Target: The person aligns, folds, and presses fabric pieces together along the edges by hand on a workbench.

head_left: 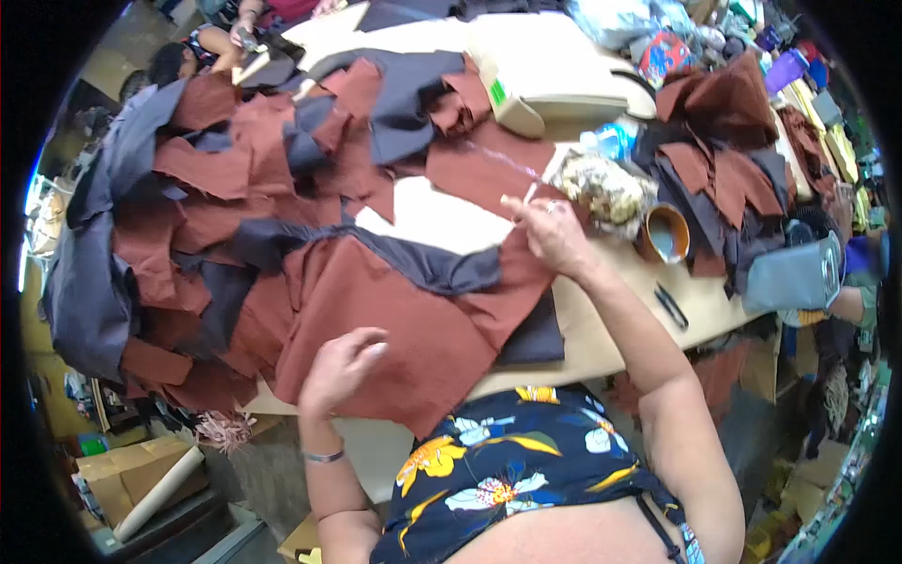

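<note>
My right hand [552,233] is closed, with a thin white stick-like thing [531,194] showing at its fingers; its exact kind is too small to tell. It is above a reddish-brown fabric piece [479,169] crossed by a thin shiny pale line. My left hand [346,368], fingers loosely bent and apart, is over a larger reddish-brown fabric panel [399,329] and grips nothing visible. A dark gathered fabric strip [423,258] lies along that panel's upper edge.
Piles of brown and dark cut fabric [202,169] cover the table's left side. To the right are an orange-brown cup [664,233], a crumpled mottled bundle [606,188] and black thread snips [671,306]. A cream machine [550,70] stands behind. Another person's hand [246,36] shows at upper left.
</note>
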Demonstrator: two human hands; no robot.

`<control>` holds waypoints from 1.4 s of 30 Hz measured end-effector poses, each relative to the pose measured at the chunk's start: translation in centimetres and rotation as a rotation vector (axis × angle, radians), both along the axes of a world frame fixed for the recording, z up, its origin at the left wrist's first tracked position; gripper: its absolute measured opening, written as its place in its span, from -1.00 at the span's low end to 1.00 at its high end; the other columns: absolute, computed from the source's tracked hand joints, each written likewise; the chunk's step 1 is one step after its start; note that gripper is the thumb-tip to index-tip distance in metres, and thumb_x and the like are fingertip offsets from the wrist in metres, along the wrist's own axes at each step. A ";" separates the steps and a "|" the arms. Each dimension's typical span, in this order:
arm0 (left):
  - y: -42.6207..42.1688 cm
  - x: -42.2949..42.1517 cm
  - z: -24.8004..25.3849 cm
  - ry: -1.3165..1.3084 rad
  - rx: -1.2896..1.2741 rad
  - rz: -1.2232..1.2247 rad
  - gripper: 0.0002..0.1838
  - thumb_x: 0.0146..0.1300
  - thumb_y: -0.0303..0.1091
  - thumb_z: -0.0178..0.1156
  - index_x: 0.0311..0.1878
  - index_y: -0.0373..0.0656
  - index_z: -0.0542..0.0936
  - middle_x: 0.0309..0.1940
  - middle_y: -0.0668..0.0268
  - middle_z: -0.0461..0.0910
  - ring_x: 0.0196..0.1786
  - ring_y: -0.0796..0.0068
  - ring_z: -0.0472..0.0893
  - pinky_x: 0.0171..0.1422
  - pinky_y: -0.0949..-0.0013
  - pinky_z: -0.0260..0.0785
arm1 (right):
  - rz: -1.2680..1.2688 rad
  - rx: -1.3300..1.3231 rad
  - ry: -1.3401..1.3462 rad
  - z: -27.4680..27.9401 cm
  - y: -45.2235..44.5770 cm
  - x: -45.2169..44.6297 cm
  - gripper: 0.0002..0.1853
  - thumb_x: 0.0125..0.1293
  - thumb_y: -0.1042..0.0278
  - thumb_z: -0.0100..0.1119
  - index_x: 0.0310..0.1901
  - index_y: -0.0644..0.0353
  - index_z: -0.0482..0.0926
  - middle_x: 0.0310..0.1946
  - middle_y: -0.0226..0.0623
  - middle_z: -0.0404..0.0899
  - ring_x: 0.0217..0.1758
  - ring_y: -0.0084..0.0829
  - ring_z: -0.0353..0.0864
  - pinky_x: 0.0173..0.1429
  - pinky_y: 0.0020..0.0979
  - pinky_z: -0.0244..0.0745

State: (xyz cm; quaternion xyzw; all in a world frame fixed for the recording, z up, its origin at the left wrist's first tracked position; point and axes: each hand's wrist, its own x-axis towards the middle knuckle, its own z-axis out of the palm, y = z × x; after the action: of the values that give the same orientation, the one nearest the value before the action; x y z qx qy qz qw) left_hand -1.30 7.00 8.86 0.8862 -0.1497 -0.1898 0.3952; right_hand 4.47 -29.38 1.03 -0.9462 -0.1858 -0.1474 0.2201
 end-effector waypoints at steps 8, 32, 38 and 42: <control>-12.5 4.7 -4.1 -0.445 0.094 -0.185 -0.70 0.22 -0.22 0.14 -0.04 -0.16 0.54 0.02 0.18 0.51 0.11 0.17 0.46 0.18 0.20 0.30 | 0.128 -0.273 0.349 1.8 1.1 3.2 -0.10 -0.04 0.59 0.12 0.41 -0.06 0.02 -0.05 -0.14 0.55 0.08 -0.13 0.48 0.25 -0.06 0.18; -14.6 5.1 -3.6 -0.045 -0.381 -0.138 -0.73 0.24 -0.27 0.19 -0.12 -0.28 0.54 -0.34 0.10 0.62 -0.28 0.30 0.61 -0.15 0.29 0.42 | 0.161 0.489 0.359 12.9 1.1 -1.2 -0.18 -0.02 0.74 0.02 0.37 0.00 0.21 -0.51 -0.30 0.41 -0.45 -0.41 0.48 -0.22 -0.41 0.47; -11.6 4.3 -4.0 0.060 0.090 -0.291 -0.66 0.18 -0.13 0.20 -0.20 -0.27 0.52 -0.43 -0.06 0.56 -0.26 -0.07 0.58 -0.22 0.07 0.37 | 0.289 -0.045 0.623 11.5 0.5 4.3 -0.45 0.05 0.51 0.12 0.18 0.12 0.44 -0.30 -0.21 0.60 -0.30 -0.29 0.58 -0.10 -0.32 0.47; -12.7 3.5 -4.2 0.069 0.208 -0.335 -0.65 0.15 -0.14 0.22 -0.32 -0.30 0.47 -0.45 -0.11 0.52 -0.28 -0.11 0.55 -0.24 0.07 0.34 | 0.182 1.599 0.264 14.2 6.3 10.6 -0.48 0.08 0.54 0.19 0.15 0.31 0.42 -0.24 -0.34 0.58 -0.26 -0.56 0.54 -0.12 -0.49 0.47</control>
State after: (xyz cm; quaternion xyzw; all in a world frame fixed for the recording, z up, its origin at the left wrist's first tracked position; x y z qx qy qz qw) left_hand 2.23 -5.70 4.66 0.8778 -0.2612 -0.2976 0.2695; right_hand 15.06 -23.04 15.27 -0.4939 -0.0731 -0.1043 0.8601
